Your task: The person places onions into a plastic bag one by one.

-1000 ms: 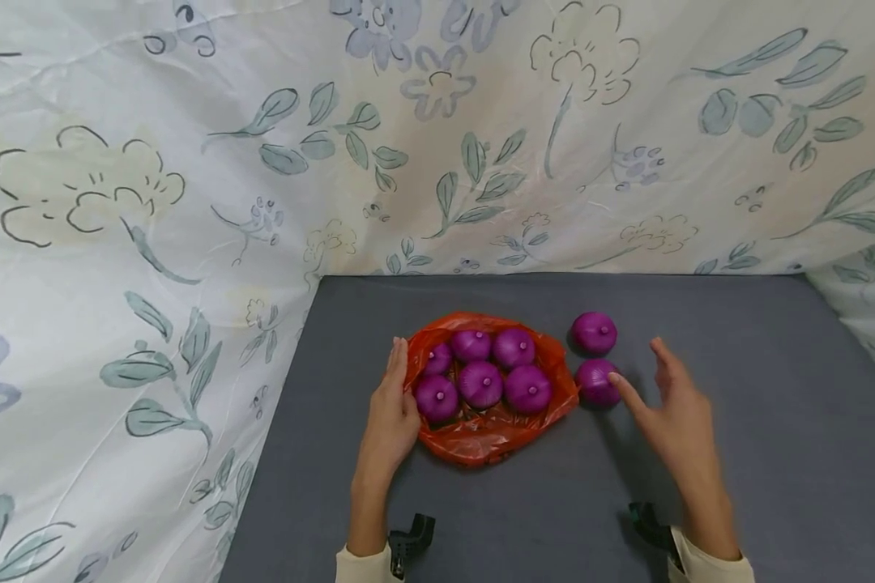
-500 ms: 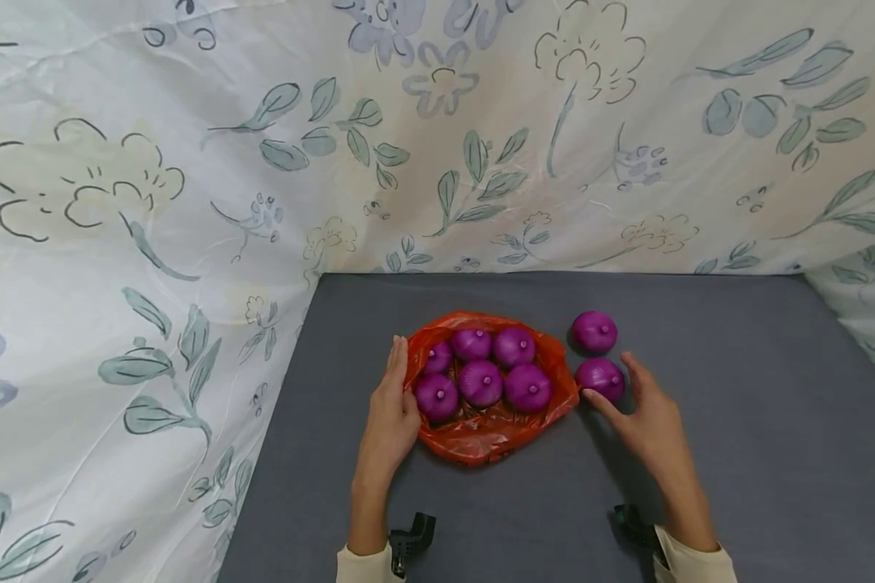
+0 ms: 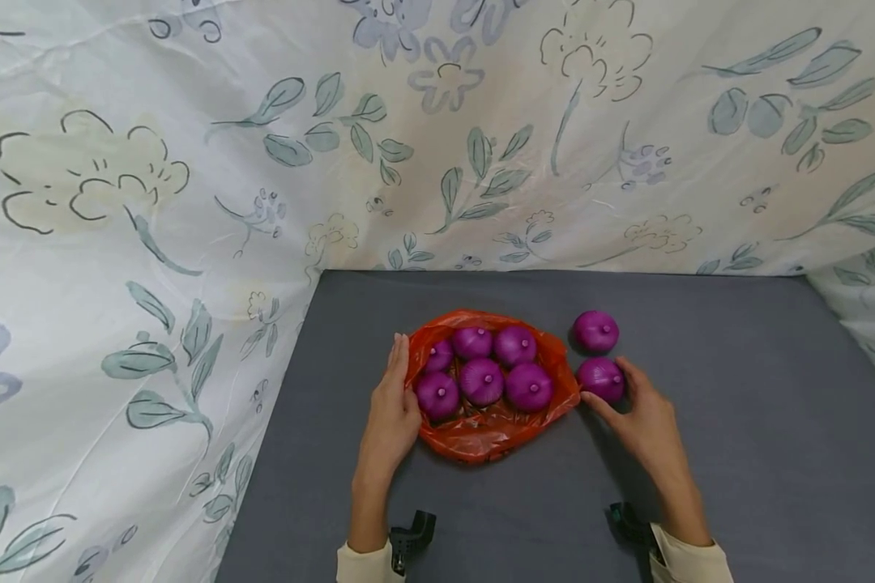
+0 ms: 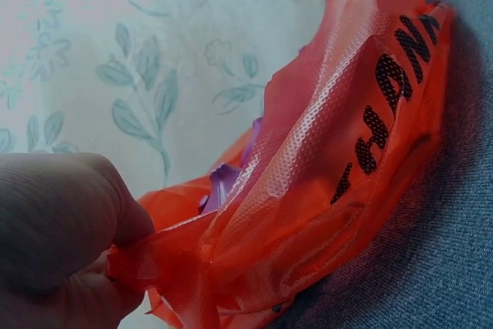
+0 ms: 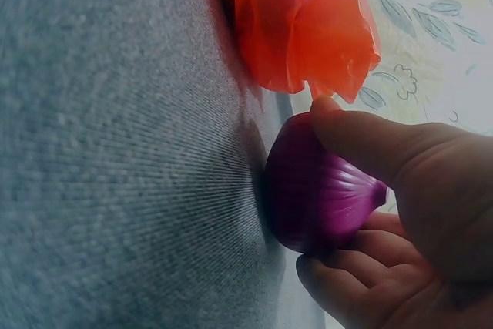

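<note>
An orange-red plastic bag (image 3: 474, 444) lies spread on the table with several purple onions in it. My left hand (image 3: 390, 413) is at the bag's left side; in the left wrist view its thumb and fingers pinch the bag's gathered edge (image 4: 173, 256). To the right of the bag, my right hand (image 3: 645, 421) holds a purple onion (image 3: 600, 379), thumb on the near side and fingers on the far side. The right wrist view has this onion (image 5: 323, 190) low at the tabletop, its tip toward the palm. Just behind it sits another purple onion (image 3: 595, 332).
Dark grey cloth covers the table (image 3: 758, 421). A floral sheet (image 3: 437, 186) hangs along the back and left sides. Each wrist carries a small black mount, and the bag's right edge is right beside the held onion.
My right hand has come in from the right and its thumb and fingers have drawn round the nearer loose onion. My left hand stays at the bag's left edge.
</note>
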A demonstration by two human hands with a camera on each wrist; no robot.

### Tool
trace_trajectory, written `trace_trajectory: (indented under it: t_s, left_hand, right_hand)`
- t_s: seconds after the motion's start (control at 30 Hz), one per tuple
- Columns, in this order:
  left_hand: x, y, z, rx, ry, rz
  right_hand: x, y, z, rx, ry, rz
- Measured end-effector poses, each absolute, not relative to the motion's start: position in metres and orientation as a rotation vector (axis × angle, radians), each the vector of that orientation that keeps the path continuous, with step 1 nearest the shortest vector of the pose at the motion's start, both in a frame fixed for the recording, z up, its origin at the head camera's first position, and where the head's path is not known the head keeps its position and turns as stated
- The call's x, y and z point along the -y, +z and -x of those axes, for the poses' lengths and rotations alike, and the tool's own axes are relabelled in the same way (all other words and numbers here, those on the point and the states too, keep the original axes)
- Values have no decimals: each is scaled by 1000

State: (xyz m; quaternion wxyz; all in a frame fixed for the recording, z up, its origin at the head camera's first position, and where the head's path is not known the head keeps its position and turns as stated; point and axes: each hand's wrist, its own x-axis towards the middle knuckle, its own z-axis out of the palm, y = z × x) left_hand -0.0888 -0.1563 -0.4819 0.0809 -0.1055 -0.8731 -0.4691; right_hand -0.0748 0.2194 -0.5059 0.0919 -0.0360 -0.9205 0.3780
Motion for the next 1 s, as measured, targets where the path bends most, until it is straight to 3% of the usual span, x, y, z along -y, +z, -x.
trace_trajectory:
  t_s: [1.0]
  left_hand:
    - [155,-482,90,2620,-1397,322]
  right_hand:
    - [-230,-486,72,2645,1073,268]
